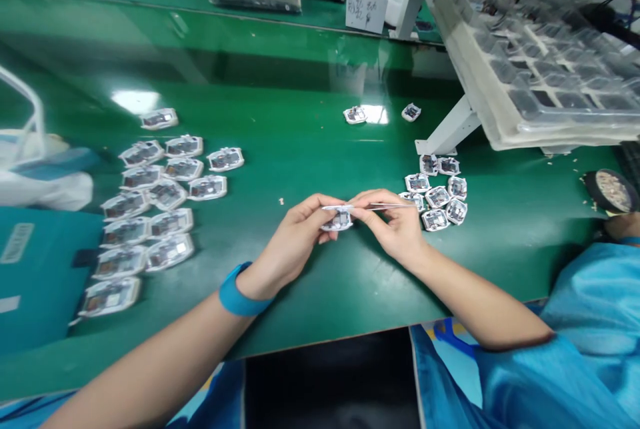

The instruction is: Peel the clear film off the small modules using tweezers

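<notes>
My left hand (299,234) pinches a small white-rimmed electronic unit (341,219) with its circuitry showing, held over the green bench. My right hand (393,225) is closed around slim metal tweezers (387,205), their tip at the upper edge of that unit. To the right of my right hand lies a cluster of similar units (436,219) on the bench. A larger group of such units (167,194) is spread in rows to the left. Two more, one of them a white-rimmed unit (355,115), sit farther back.
A raised rack with clear plastic trays (560,122) stands at the right on white legs. A dark dish (611,190) of small pale bits is at the far right, near another person's blue sleeve (595,302). At left are a teal box (40,275) and a white stand (35,102). Behind stands a bottle holder (365,12).
</notes>
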The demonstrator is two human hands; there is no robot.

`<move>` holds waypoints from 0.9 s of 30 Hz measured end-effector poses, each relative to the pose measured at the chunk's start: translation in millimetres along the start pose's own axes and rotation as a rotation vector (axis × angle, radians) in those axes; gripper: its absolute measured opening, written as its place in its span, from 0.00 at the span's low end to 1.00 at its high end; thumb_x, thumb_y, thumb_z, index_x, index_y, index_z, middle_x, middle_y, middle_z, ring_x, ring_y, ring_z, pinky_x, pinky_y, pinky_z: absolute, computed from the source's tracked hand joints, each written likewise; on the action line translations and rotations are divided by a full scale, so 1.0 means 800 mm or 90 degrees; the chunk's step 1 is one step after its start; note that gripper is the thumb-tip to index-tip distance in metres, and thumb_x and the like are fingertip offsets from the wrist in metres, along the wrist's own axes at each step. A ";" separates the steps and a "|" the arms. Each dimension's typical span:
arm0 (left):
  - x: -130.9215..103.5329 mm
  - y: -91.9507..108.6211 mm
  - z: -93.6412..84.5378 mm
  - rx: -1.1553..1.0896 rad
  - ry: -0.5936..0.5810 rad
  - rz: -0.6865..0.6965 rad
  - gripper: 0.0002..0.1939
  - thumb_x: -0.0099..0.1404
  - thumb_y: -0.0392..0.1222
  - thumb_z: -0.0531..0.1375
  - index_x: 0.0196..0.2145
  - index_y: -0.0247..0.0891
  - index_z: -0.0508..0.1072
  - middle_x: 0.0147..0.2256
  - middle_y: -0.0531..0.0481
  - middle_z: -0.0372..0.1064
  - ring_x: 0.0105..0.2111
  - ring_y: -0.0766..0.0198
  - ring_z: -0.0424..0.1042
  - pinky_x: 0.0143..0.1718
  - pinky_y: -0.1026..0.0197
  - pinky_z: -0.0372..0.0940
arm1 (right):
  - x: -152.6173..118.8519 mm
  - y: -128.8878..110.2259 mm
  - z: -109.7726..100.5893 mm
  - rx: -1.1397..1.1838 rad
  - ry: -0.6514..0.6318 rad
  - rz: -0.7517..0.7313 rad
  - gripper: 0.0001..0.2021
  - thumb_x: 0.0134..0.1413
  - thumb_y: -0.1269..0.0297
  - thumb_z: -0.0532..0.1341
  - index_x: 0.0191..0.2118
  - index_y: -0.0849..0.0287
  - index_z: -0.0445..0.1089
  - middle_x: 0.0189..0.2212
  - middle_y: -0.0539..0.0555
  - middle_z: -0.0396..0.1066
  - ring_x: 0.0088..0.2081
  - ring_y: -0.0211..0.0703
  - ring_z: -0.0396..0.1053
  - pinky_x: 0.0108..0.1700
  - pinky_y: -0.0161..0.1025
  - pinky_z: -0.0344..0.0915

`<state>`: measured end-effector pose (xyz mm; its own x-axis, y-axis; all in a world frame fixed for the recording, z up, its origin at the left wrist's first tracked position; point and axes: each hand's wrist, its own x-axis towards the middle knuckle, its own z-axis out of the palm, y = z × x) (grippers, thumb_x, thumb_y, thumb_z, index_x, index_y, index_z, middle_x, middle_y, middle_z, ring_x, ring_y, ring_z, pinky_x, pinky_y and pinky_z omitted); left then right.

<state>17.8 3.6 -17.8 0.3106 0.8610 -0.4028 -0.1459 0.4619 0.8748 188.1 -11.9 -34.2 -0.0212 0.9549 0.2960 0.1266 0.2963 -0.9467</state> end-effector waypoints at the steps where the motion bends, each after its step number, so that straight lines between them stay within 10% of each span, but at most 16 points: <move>1: -0.001 0.001 0.000 -0.004 0.000 -0.001 0.09 0.59 0.42 0.64 0.35 0.34 0.76 0.28 0.53 0.70 0.24 0.71 0.63 0.25 0.67 0.56 | 0.000 0.001 0.001 0.024 0.007 0.024 0.04 0.56 0.62 0.67 0.35 0.55 0.75 0.34 0.52 0.78 0.36 0.41 0.77 0.42 0.42 0.75; 10: -0.002 -0.001 -0.004 0.035 -0.067 0.016 0.24 0.52 0.37 0.70 0.47 0.36 0.71 0.37 0.51 0.74 0.34 0.66 0.69 0.37 0.63 0.62 | 0.008 0.008 -0.002 0.121 0.027 0.114 0.09 0.53 0.57 0.69 0.33 0.56 0.74 0.28 0.48 0.77 0.29 0.38 0.76 0.34 0.36 0.74; 27: 0.000 -0.010 -0.005 0.137 -0.059 0.053 0.19 0.56 0.39 0.68 0.44 0.37 0.68 0.40 0.49 0.73 0.41 0.60 0.71 0.46 0.56 0.64 | 0.010 0.010 -0.010 0.002 -0.030 0.081 0.05 0.56 0.62 0.67 0.33 0.56 0.74 0.31 0.49 0.77 0.32 0.38 0.76 0.37 0.37 0.73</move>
<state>15.2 0.5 -25.5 0.3924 0.8665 -0.3085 0.0261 0.3247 0.9455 197.2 -1.9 -38.7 -0.0522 0.9846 0.1667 0.1280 0.1721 -0.9767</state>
